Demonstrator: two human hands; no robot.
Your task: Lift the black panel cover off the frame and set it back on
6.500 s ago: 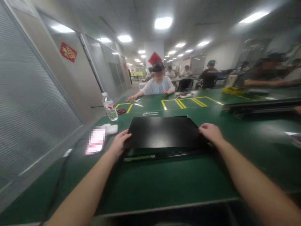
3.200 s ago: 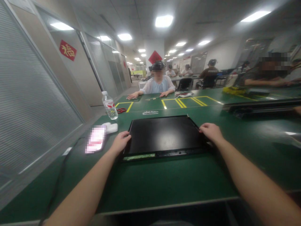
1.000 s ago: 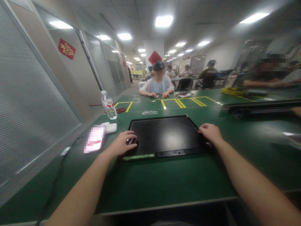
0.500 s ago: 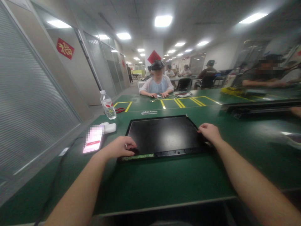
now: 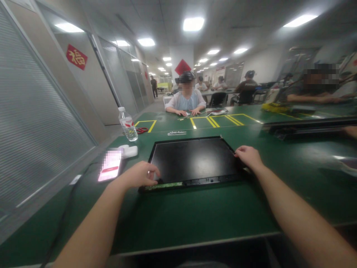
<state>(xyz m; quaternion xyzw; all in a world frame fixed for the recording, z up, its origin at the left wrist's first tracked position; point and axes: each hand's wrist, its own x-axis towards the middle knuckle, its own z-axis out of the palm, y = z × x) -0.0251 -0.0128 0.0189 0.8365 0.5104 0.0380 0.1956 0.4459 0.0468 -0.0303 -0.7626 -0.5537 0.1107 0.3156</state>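
Screen panel [image 5: 192, 160], one, lies between two hands [image 5: 138, 174], right fingers [image 5: 241, 149] pinching it, left fingers' [image 5: 154, 170] grip unclear.

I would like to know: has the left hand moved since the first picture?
Yes. Judged against the water bottle, the left hand has moved toward the near side, from the left side of the black panel to its near left corner.

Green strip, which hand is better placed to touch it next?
Likely the left hand: it's beside the green strip, while the right hand is at the right edge of the black panel.
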